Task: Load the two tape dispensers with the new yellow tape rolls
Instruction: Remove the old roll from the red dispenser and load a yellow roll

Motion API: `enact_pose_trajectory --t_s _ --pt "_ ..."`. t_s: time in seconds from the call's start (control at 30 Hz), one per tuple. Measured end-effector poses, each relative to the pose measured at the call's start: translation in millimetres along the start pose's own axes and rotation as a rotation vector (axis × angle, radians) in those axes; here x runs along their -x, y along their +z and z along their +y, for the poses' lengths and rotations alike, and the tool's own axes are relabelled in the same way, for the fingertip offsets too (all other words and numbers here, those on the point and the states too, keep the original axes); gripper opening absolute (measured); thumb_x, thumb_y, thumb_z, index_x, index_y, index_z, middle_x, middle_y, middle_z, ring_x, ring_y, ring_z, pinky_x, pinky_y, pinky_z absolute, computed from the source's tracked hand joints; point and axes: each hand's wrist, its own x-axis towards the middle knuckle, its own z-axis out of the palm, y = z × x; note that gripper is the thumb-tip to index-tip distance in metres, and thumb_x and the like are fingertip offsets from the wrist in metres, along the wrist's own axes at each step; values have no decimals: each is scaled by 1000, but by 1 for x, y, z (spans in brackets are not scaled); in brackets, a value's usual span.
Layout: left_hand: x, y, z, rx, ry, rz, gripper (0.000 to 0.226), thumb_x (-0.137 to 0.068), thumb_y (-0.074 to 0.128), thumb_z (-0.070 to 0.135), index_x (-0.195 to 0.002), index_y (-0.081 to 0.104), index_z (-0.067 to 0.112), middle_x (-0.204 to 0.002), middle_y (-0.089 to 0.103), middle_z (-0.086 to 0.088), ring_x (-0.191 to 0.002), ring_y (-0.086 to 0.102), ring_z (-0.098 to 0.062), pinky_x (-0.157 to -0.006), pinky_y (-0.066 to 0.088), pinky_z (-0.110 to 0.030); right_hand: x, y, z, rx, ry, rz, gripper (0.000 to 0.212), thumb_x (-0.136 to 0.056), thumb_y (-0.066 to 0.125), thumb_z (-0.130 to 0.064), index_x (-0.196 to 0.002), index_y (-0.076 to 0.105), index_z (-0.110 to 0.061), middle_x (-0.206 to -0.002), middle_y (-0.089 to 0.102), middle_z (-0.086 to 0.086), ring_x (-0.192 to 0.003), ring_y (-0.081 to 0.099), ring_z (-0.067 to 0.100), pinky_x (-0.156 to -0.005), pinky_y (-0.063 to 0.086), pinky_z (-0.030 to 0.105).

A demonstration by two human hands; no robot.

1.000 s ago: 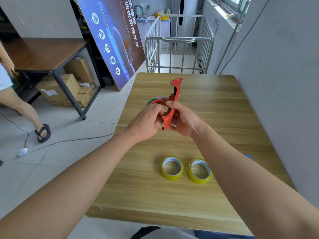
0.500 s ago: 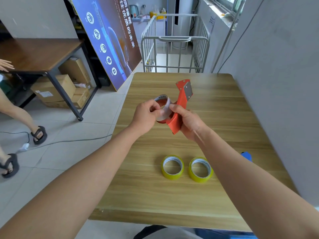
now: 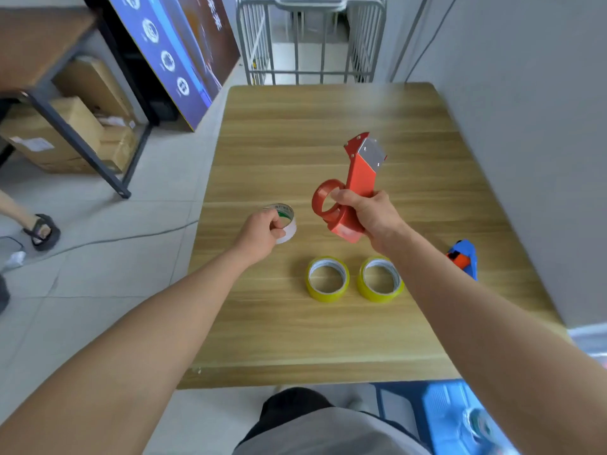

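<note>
While the right hand (image 3: 368,215) is gripping the handle of the red metal tape dispenser (image 3: 353,188) above the centre of the wooden table (image 3: 295,133), its fingers are wrapping fully around it. The left hand (image 3: 262,234) is pinching a white, nearly spent tape roll (image 3: 285,221) at centre left. Two yellow tape rolls (image 3: 327,279) (image 3: 380,279) are lying flat side by side below centre, and a blue tape dispenser (image 3: 463,257) is resting at the right table edge.

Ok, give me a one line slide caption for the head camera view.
Right hand holds the emptied red dispenser while left hand sets the spent roll beside two yellow tape rolls.
</note>
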Motion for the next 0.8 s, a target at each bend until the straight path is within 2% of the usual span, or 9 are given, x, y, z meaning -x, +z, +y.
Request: enact_pose_trajectory --t_s 0.13,0.27,0.33,0.4,0.53,0.63,0.7,0.8 --pt "-5 20 -27 -161 46 -116 16 -82 59 2 -72 49 10 -75 53 -8 -69 44 -22 -57 28 -29 3 -3 10 -22 41 -13 90 -39 83 -41 -115 57 1 -93 70 12 -72 70 22 -73 60 38" --pt "-2 37 -43 -269 88 -201 19 -81 56 -1 -68 46 9 -71 50 -9 -66 42 -22 -57 29 -29 3 -5 23 -67 85 -20 74 -58 83 -33 -117 56 3 -97 68 15 -81 67 25 -89 56 46" --pt "1 44 -50 -312 77 -236 20 -81 51 -3 -68 45 10 -73 50 -9 -67 41 -22 -59 30 -31 2 -6 28 -83 95 -5 61 -69 79 -27 -116 56 3 -97 67 15 -82 66 25 -89 55 46" --pt "3 46 -54 -349 37 -265 19 -82 47 -4 -70 44 10 -76 50 -9 -69 42 -23 -61 31 -33 2 -7 32 -97 95 2 58 -72 78 -26 -116 56 4 -96 67 15 -80 67 25 -86 57 43" --pt "4 45 -40 -359 62 -216 4 -86 50 2 -85 53 3 -89 53 -12 -85 49 -29 -70 40 -35 4 -10 33 -127 116 36 72 -64 81 -32 -121 51 -2 -114 66 17 -99 67 30 -93 53 47" --pt "12 52 -13 -314 212 -148 8 -86 51 6 -90 56 1 -98 57 -16 -92 53 -32 -80 45 -41 5 -11 29 -145 93 51 73 -61 82 -33 -120 51 -4 -107 67 12 -88 68 23 -88 56 43" --pt "20 61 5 -291 273 -238 10 -88 52 11 -92 58 4 -99 59 -14 -91 55 -29 -79 44 -36 7 -11 27 -156 76 64 75 -57 82 -34 -118 50 -4 -103 67 11 -82 68 20 -84 58 42" --pt "27 78 21 -284 184 -440 16 -88 55 19 -96 59 6 -101 64 -11 -93 58 -28 -80 46 -37 11 -16 24 -123 73 94 83 -47 82 -41 -116 49 -9 -112 67 12 -95 68 23 -90 55 45"
